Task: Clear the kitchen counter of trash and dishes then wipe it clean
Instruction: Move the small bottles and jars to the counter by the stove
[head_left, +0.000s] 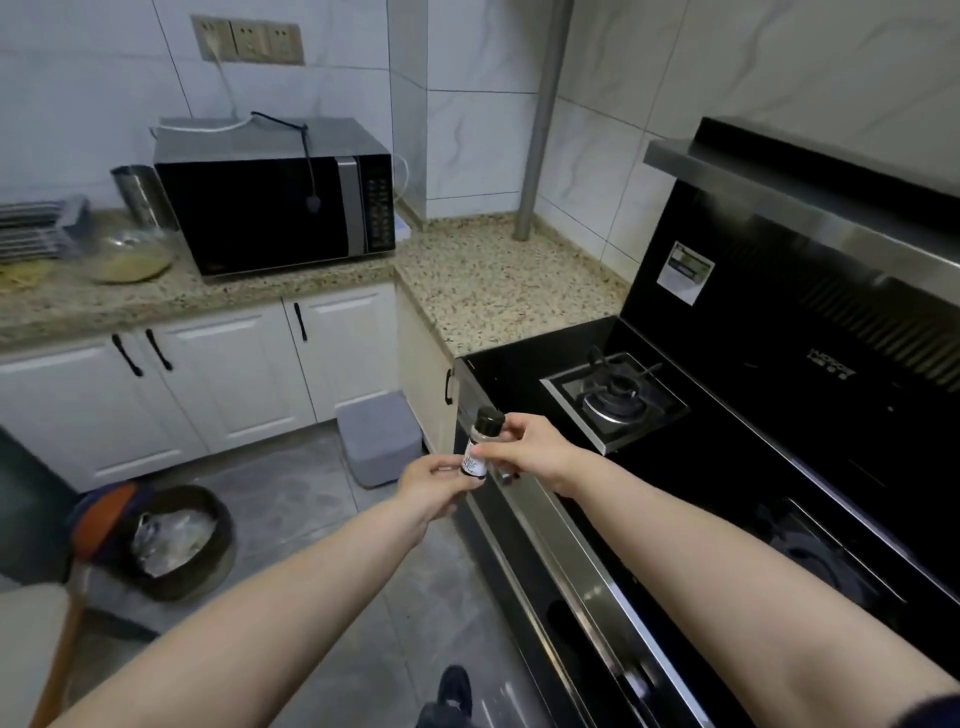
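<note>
Just in front of the stove, both hands pinch a small bottle, left hand at its base and right hand near the cap, and it looks light, rigid, probably breakable glass, best held around the labelled body.

**Hidden, cropped and unreadable parts**

Label print on the small bottle too tiny to read, partly covered by fingers of the left hand. Dish rack at far left cut by the frame edge. Bin contents blurred. Shoe cropped at the near edge.
</note>
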